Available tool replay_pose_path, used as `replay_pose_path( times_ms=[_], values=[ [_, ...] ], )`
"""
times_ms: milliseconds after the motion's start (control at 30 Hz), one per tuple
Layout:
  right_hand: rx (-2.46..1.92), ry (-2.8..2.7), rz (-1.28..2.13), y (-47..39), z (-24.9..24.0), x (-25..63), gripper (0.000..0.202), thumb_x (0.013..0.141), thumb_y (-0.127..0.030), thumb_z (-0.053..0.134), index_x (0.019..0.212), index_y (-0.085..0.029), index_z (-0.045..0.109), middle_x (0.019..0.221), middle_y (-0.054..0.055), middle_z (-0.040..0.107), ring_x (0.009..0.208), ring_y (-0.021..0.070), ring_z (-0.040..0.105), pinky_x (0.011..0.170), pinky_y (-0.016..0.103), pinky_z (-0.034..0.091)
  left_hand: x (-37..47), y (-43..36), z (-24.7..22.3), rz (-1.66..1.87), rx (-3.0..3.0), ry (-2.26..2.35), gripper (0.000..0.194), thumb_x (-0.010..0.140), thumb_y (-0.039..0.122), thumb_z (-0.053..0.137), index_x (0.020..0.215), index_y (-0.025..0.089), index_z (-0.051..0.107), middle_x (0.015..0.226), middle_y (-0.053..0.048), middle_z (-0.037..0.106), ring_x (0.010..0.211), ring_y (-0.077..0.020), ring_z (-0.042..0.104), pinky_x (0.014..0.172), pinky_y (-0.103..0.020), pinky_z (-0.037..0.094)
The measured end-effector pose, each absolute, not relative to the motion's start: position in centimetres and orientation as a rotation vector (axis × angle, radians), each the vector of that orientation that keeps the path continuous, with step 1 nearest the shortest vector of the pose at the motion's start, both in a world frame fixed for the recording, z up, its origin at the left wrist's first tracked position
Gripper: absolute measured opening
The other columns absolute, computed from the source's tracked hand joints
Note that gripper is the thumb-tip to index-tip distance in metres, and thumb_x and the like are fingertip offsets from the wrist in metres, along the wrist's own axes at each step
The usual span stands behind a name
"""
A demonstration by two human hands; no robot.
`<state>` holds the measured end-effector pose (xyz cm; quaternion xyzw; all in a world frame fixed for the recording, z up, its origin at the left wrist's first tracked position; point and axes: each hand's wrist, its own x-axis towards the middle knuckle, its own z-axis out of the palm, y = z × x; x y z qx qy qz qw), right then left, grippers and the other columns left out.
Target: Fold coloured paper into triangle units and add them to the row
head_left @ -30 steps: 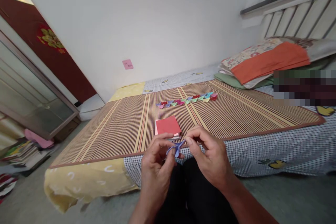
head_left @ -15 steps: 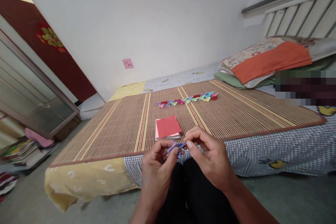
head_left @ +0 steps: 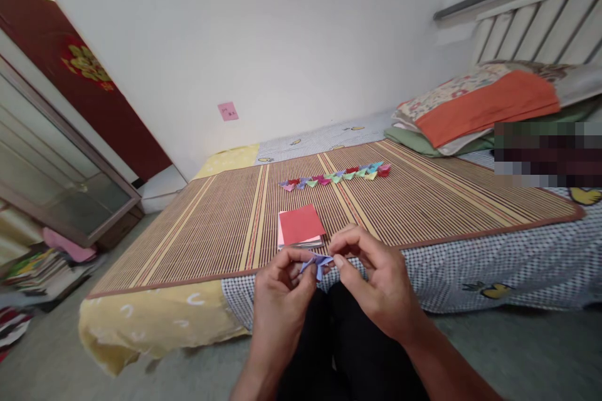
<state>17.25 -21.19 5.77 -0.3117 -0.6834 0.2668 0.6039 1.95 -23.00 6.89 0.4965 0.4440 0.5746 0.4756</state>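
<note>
A small blue-purple folded paper piece (head_left: 320, 262) is between my hands, above my knees and the bed's front edge. My left hand (head_left: 282, 301) pinches its left part between thumb and fingers. At the paper's right tip, the thumb and index finger of my right hand (head_left: 380, 282) close on it. My fingers cover part of the folds. Just beyond my hands lies a stack of square paper sheets (head_left: 301, 225) with a red sheet on top. Farther back, several small folded papers (head_left: 336, 179) in many colours form a row on the mat.
A striped woven mat (head_left: 211, 225) covers the bed, over a checked sheet (head_left: 451, 276) with a yellow part at the left. Pillows (head_left: 489, 109) are piled at the right by a radiator (head_left: 540, 28). Books (head_left: 35, 276) are stacked low at the left.
The folded paper has turned a little, so more of its surface and spread points show. Both hands stay in nearly the same place and keep their hold.
</note>
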Motion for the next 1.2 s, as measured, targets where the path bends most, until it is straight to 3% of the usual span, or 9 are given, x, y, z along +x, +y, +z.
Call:
replay_pose_path(
  times_ms=[267,667,900,1200],
  values=[
    [-0.694,-1.671,0.501,-21.4,6.6,16.8,0.018,0.089,-0.005,0.051,0.091,-0.021,0.059,0.089,0.002,0.061,0.084,0.0165,0.062,0.074,0.030,0.050,2.2,-22.4,6.6,1.448,1.251,1.168,0.009,0.078,0.021,0.076,0.082,0.015,0.070,0.073,-0.001,0.069,0.065,-0.0118,0.060,0.062,-0.021,0.048],
    [-0.804,-1.894,0.240,-21.2,7.2,16.5,0.018,0.092,-0.006,0.050,0.081,-0.020,0.053,0.086,0.004,0.057,0.081,0.0191,0.058,0.073,0.034,0.047,2.0,-22.1,6.6,1.455,1.351,1.259,0.011,0.076,0.013,0.068,0.087,0.016,0.070,0.076,-0.002,0.071,0.070,-0.0149,0.063,0.065,-0.024,0.049],
    [-1.006,-2.010,0.326,-21.2,8.8,16.3,0.016,0.083,-0.003,0.059,0.080,-0.019,0.056,0.087,0.003,0.059,0.082,0.0197,0.058,0.073,0.033,0.045,2.1,-22.5,6.6,1.432,1.510,1.292,0.015,0.081,0.011,0.062,0.090,0.017,0.071,0.081,-0.001,0.071,0.072,-0.0144,0.064,0.067,-0.023,0.049],
    [-0.993,-1.912,0.269,-21.5,8.8,15.1,0.022,0.082,0.002,0.058,0.076,-0.018,0.052,0.085,0.004,0.060,0.083,0.0202,0.056,0.072,0.033,0.043,1.6,-23.4,8.0,1.431,1.432,1.130,0.014,0.089,0.029,0.065,0.094,0.016,0.070,0.086,-0.004,0.073,0.077,-0.0159,0.066,0.072,-0.024,0.052]
  ],
)
